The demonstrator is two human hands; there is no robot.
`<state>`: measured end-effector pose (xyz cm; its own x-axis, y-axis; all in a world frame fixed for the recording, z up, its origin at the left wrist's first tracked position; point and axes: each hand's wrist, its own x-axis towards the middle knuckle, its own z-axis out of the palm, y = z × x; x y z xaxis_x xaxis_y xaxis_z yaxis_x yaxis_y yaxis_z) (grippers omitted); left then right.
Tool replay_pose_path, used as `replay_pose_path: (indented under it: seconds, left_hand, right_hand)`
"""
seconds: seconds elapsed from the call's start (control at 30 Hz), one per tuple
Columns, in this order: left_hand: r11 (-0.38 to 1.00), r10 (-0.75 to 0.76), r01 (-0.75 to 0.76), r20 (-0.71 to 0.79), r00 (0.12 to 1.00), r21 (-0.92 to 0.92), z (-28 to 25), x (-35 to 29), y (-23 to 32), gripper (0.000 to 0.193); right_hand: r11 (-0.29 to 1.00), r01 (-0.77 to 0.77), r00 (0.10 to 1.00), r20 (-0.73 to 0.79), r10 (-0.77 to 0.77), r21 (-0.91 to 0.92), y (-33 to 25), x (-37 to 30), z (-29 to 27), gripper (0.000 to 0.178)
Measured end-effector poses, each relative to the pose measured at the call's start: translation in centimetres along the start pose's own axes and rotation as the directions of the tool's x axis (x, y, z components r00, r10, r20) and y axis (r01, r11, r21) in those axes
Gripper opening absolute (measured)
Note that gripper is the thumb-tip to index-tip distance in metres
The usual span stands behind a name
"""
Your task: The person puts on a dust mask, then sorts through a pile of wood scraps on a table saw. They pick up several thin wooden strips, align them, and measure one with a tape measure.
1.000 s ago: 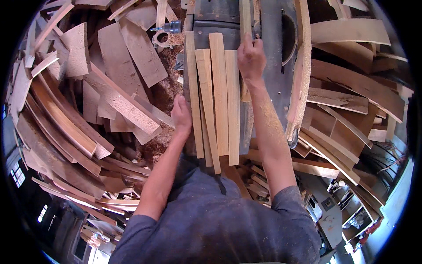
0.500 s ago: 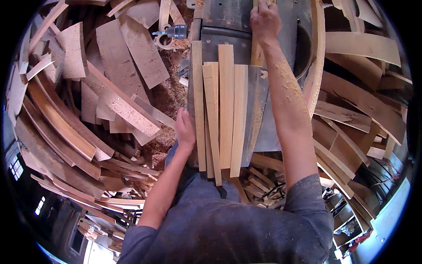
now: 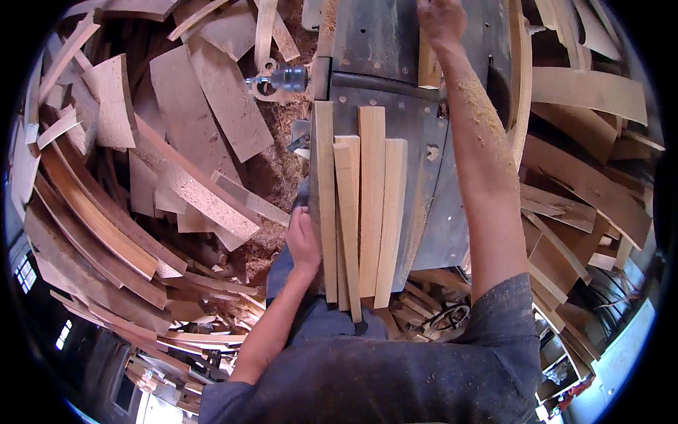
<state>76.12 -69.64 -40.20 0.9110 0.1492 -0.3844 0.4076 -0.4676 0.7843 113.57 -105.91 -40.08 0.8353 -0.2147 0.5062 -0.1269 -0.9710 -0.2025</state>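
My right hand (image 3: 443,22) is closed on a light wooden strip (image 3: 429,65) at the top of the view. That strip lies along the metal bed of a jointer (image 3: 378,32), its near end at the cross slot (image 3: 381,83). On the jointer's near table lie several wooden strips (image 3: 371,205) side by side, one slanting over another. Beside the leftmost strip, my left hand (image 3: 304,240) is at the table's left edge with its fingers drawn together. What those fingers grip, if anything, is hidden. Sawdust clings to my right forearm.
Curved wooden offcuts (image 3: 205,205) and shavings (image 3: 265,251) crowd the left side. More curved boards (image 3: 586,162) are stacked on the right. A drill chuck (image 3: 286,78) juts from the jointer's left side. A long wooden fence (image 3: 521,78) runs along its right side.
My right hand has pushed the strip farther away along the bed, bringing its near end up to the slot. The whole view has shifted, so the jointer sits lower. My left hand stays beside the table.
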Motion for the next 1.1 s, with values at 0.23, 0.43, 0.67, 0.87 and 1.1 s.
replay_pose_path:
  seconds: [0.23,0.43,0.67,0.87,1.1]
  left_hand:
    - [1.0,0.016,-0.015,0.01,1.0,-0.019,-0.2,-0.4,-0.1,0.04]
    - [0.994,0.054,-0.064,-0.122,0.991,-0.083,-0.9,0.6,0.5,0.04]
    - [0.714,0.245,0.011,0.265,0.933,-0.7,-2.0,-2.8,15.3,0.032]
    - [0.724,0.209,0.272,0.577,0.79,-0.634,0.7,-8.9,14.8,0.034]
    - [0.845,0.157,0.122,0.459,0.874,-0.521,4.0,-13.9,11.8,0.035]
  right_hand:
    - [0.999,0.046,0.998,-0.037,-0.046,-0.01,2.1,-0.4,-0.8,0.028]
    - [0.469,-0.506,0.861,0.387,0.331,0.724,-6.8,-10.1,-18.1,0.045]
    - [-0.354,-0.715,0.555,0.797,0.238,0.603,-11.2,-27.8,-33.6,0.047]
    - [-0.164,-0.819,0.483,0.815,0.319,0.55,-12.2,-39.0,-39.5,0.046]
    - [0.879,-0.312,0.912,0.372,0.171,0.361,-12.6,-44.5,-42.6,0.051]
